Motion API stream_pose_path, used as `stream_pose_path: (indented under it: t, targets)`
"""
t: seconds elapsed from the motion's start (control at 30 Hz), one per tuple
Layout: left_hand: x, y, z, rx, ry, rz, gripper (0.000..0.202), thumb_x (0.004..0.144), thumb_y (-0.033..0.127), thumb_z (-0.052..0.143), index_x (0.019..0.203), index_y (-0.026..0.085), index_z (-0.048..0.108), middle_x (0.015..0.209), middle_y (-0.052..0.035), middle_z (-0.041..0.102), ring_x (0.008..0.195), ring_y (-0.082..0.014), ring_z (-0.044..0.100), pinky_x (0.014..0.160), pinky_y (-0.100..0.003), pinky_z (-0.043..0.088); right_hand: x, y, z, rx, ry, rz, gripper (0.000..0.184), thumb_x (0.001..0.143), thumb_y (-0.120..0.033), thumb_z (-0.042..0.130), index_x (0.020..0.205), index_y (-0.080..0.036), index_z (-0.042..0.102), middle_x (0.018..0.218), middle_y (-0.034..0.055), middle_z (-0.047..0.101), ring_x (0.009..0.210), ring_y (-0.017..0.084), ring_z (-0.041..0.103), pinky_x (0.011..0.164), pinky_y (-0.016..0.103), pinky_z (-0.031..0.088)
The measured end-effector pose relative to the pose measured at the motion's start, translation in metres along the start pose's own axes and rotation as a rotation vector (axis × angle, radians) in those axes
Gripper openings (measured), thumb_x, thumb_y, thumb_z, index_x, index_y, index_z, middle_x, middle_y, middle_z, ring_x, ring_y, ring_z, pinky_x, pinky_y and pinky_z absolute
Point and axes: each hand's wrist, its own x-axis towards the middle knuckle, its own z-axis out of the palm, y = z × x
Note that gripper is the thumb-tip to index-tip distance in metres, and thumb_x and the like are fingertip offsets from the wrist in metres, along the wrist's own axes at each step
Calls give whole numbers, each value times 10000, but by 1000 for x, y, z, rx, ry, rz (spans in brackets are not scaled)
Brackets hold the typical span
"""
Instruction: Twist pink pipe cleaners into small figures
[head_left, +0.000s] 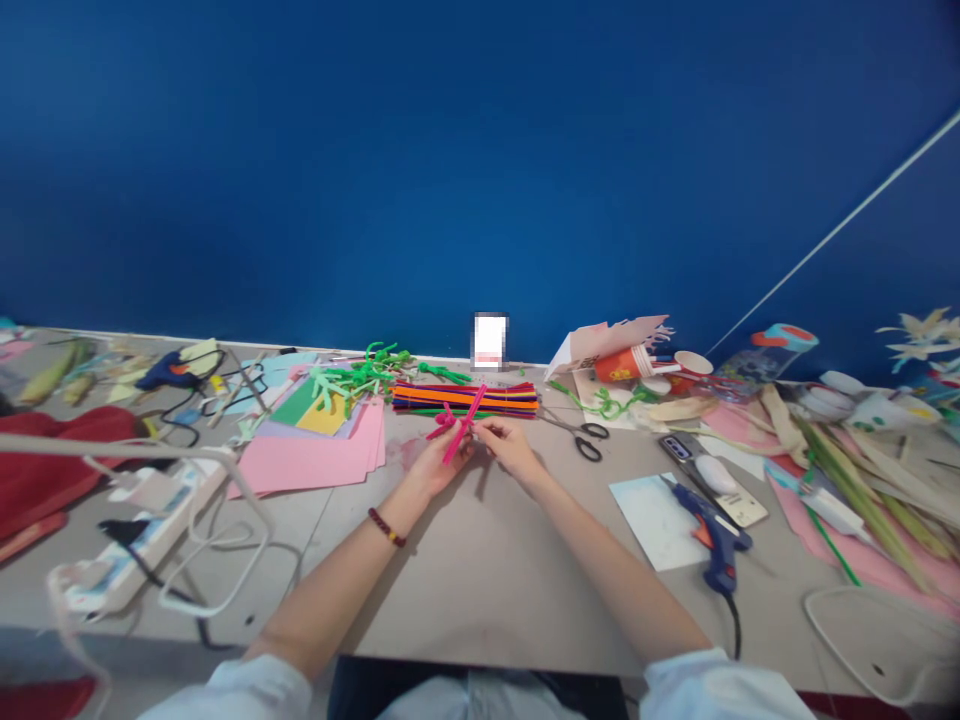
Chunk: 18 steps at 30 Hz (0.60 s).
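Bright pink pipe cleaners (466, 424), bent and crossing one another, are held up over the table in front of me. My left hand (441, 462) grips them from below and the left, its wrist wearing a dark red bead bracelet. The fingers of my right hand (510, 446) are pinched together at the right side of the pink piece, touching it. Just behind both hands lies a bundle of pipe cleaners (499, 402) in orange, red, purple and other colours. Black-handled scissors (585, 438) rest to the right of the bundle.
Pink paper sheets (307, 462) and green twisted pipe cleaners (367, 372) lie left. A white power strip (150, 535) with looping cables is nearer left. At right are a blue glue gun (712, 540) on a white sheet, a phone (679, 450) and a red paper cup (622, 364).
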Motion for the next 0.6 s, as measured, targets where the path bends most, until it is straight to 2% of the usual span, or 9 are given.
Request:
stream_pose_path:
  t: [0.1,0.23,0.33,0.47,0.6]
  targets:
    - [0,1,0,1,17,-4,69,796,154,643,742,131,607,669,-11,639,584,-92,596,540,-214,470,2,6,0,9,13,-67,234,654,-411,695,723,-189,670,691,7,654,624,124,564,615,255,445]
    - [1,0,-2,11,22,-13,111,790,171,656,705,129,597,641,-11,635,562,-89,584,535,-213,459,2,9,0,11,23,-73,241,653,-417,694,736,-192,685,747,24,679,699,145,589,695,281,457]
    - [2,-2,-5,27,9,-21,110,782,185,670,712,126,609,628,-4,629,535,-78,560,536,-210,450,0,8,2,15,29,-67,262,658,-440,687,711,-185,668,718,19,662,664,132,570,659,265,451]
    - [4,-5,-9,58,21,-41,52,792,170,655,767,126,644,677,-14,650,578,-86,576,582,-217,465,-4,2,4,47,20,-14,320,657,-493,684,688,-187,595,610,-19,575,543,98,503,512,223,406]
    - [3,-5,-9,79,6,-50,33,792,155,649,784,126,664,746,-33,676,641,-106,607,626,-231,478,-8,-3,7,66,28,23,341,654,-497,684,785,-205,564,594,-45,518,469,77,439,412,197,339]
